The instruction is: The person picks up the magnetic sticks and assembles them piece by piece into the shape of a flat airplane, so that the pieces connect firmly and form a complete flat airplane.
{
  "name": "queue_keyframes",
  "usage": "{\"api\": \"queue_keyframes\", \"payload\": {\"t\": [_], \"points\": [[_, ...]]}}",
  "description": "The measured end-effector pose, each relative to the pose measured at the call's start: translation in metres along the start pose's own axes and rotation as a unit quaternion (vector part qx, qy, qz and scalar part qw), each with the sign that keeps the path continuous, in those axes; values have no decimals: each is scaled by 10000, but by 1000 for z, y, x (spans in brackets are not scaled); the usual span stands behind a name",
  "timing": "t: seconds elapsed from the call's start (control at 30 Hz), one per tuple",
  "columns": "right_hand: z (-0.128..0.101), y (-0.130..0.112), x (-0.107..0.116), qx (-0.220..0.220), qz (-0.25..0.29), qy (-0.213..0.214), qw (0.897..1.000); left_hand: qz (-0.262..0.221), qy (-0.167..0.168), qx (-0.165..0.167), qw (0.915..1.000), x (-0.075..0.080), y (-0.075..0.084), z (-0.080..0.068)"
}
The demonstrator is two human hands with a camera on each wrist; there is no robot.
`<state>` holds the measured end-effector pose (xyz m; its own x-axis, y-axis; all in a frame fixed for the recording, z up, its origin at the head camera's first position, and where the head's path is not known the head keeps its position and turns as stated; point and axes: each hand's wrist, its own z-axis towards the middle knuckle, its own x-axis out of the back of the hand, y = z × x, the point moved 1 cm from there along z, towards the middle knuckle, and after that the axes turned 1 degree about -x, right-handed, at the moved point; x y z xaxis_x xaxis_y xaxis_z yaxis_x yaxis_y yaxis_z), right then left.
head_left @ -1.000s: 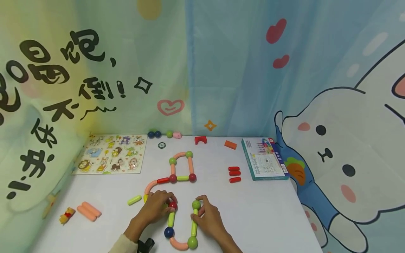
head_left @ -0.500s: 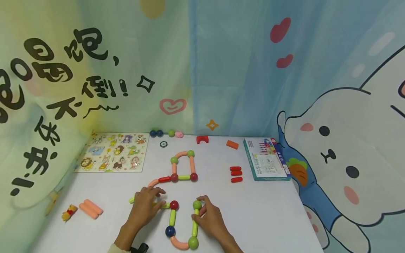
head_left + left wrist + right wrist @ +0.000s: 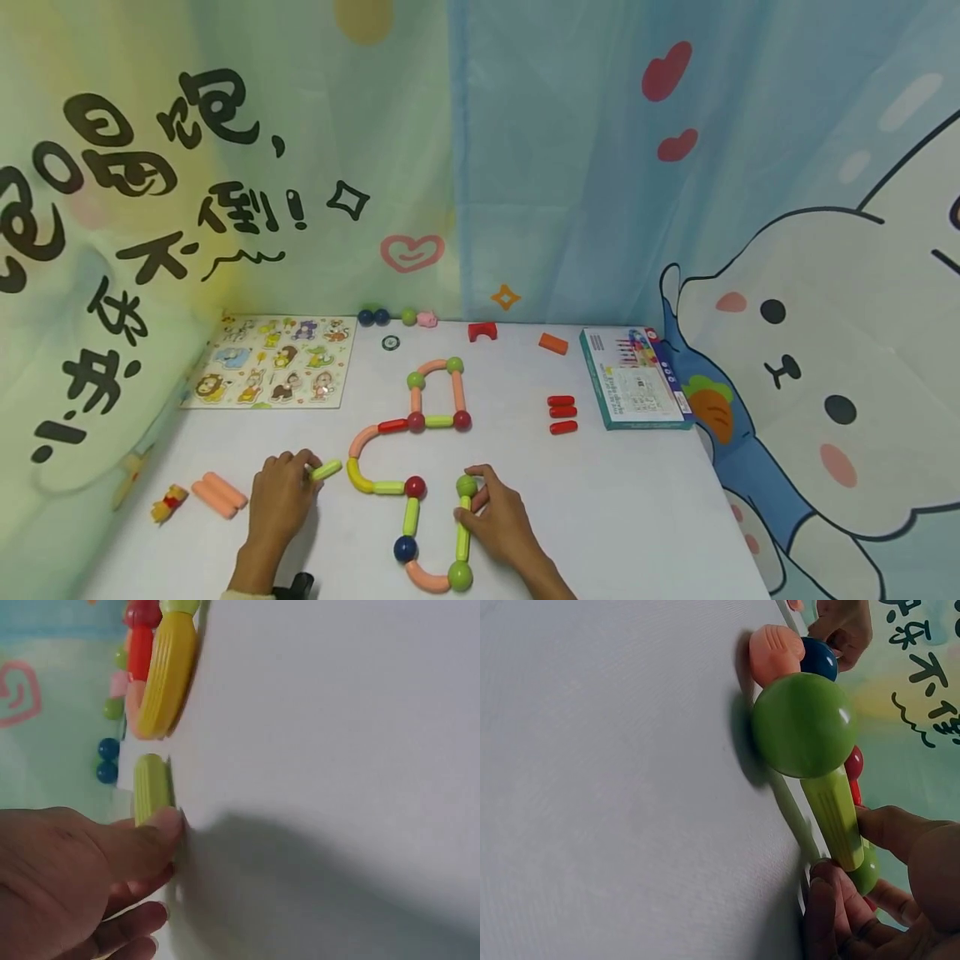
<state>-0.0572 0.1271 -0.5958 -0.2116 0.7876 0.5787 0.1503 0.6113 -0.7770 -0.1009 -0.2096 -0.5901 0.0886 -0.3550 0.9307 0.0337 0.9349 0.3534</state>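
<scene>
My left hand [image 3: 277,496] pinches the near end of a loose light-green toy rod [image 3: 152,787] between thumb and fingers, low over the white table. Right of it runs a chain of rods and balls: a yellow curved rod [image 3: 358,477], a green rod [image 3: 388,487], a red ball [image 3: 415,487], then down to a dark blue ball [image 3: 405,548] and a peach curved rod [image 3: 427,579]. The chain ends in an upright stretch, where my right hand [image 3: 498,518] grips a light-green rod [image 3: 832,814] between a small green ball [image 3: 467,486] and a larger green ball [image 3: 804,724].
Two peach rods [image 3: 219,495] and a small bear figure [image 3: 169,503] lie at left. Three red rods [image 3: 562,412] and a box [image 3: 636,379] are at right. An animal picture board [image 3: 273,362] and several balls [image 3: 373,317] sit along the back, before a printed curtain [image 3: 525,167].
My left hand has left the red ball and moved left to the loose light-green rod, which it now pinches. My right hand keeps its grip in the same place.
</scene>
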Motion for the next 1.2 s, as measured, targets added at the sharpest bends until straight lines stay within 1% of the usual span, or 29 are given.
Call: {"api": "queue_keyframes", "payload": {"t": [0.07, 0.13, 0.2, 0.27, 0.33, 0.4, 0.43, 0.5, 0.53, 0.6, 0.7, 0.77, 0.93, 1.0, 1.2], "points": [[1, -1, 0, -48, 12, -32, 10000, -95, 80, 34, 9999, 0, 8, 0], [1, -1, 0, -80, 34, -39, 10000, -310, 224, -40, 9993, 2, 23, 0], [2, 0, 1, -85, 34, -30, 10000, -539, 361, -290, 9975, 2, 45, 0], [2, 1, 1, -86, 37, -22, 10000, -747, 397, -665, 9942, -2, 69, -1], [3, 2, 1, -52, 18, -7, 10000, -799, 293, -1069, 9906, -10, 93, -2], [3, 3, 1, 2, 17, -10, 10000, -771, 77, -1459, 9863, -20, 112, -4], [3, 4, 1, 47, 25, -9, 10000, -744, -46, -1605, 9842, -26, 120, -4], [3, 5, 1, 139, 30, 11, 9999, -612, -220, -1877, 9801, -37, 130, -5], [3, 5, 1, 179, 41, 16, 9998, -551, -288, -1985, 9781, -42, 133, -6], [3, 5, 1, 229, 56, 21, 9997, -431, -341, -2062, 9770, -50, 134, -6], [3, 5, 0, 233, 27, 23, 9997, -206, -297, -2028, 9786, -59, 131, -6], [3, 6, -1, 214, -13, 28, 9998, -138, -286, -2007, 9791, -62, 127, -6], [4, 6, -2, 221, -114, 57, 9997, -146, -285, -2081, 9776, -62, 124, -5], [4, 6, -2, 268, -99, 48, 9996, -173, -294, -2054, 9781, -61, 124, -5], [4, 4, -1, 299, -29, 9, 9995, -299, -464, -2004, 9782, -60, 120, -6]]}}
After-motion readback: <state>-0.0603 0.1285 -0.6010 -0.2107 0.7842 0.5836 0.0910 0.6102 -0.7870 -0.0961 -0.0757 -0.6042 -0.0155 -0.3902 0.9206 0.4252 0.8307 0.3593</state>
